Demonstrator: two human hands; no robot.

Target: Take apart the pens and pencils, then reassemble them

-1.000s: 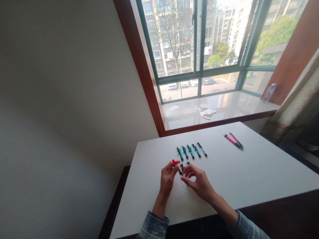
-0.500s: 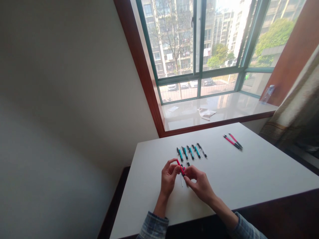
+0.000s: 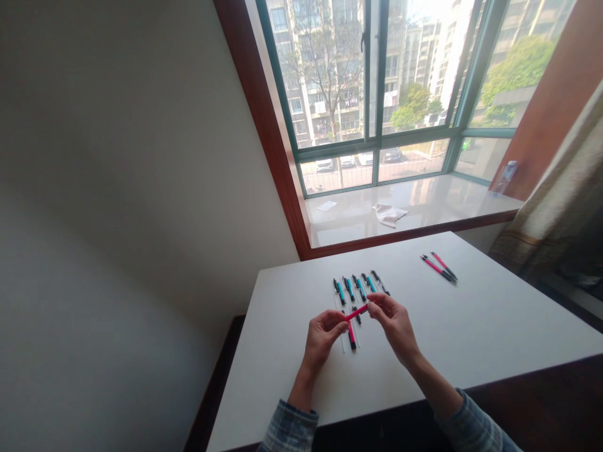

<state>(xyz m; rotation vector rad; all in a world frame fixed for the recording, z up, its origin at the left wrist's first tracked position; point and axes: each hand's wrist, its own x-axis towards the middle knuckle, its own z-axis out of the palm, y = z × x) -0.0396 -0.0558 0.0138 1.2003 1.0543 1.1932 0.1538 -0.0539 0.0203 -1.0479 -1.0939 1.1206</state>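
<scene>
A red pen barrel (image 3: 357, 312) is held up over the table between my two hands. My left hand (image 3: 323, 338) pinches its left end, and the fingers of my right hand (image 3: 396, 325) close round the other end, where a dark tip partly shows. Just beneath lie a second red barrel with a black grip (image 3: 352, 339), a small black pen part (image 3: 357, 317) and thin pale refills (image 3: 343, 342). Farther back is a row of teal pen barrels (image 3: 340, 292) with black parts and refills beside them. My right fingertips hide part of that row's right end.
Several red and black pens (image 3: 439, 269) lie together at the back right of the white table (image 3: 494, 326). Behind it, a cloth (image 3: 390, 215) and a clear bottle (image 3: 505, 178) are on the window sill. A grey wall rises on the left, a curtain hangs right.
My right hand has moved right and slightly up. The red barrel has swung from steeply slanted to nearly level, uncovering the second red barrel below. My left hand has shifted slightly.
</scene>
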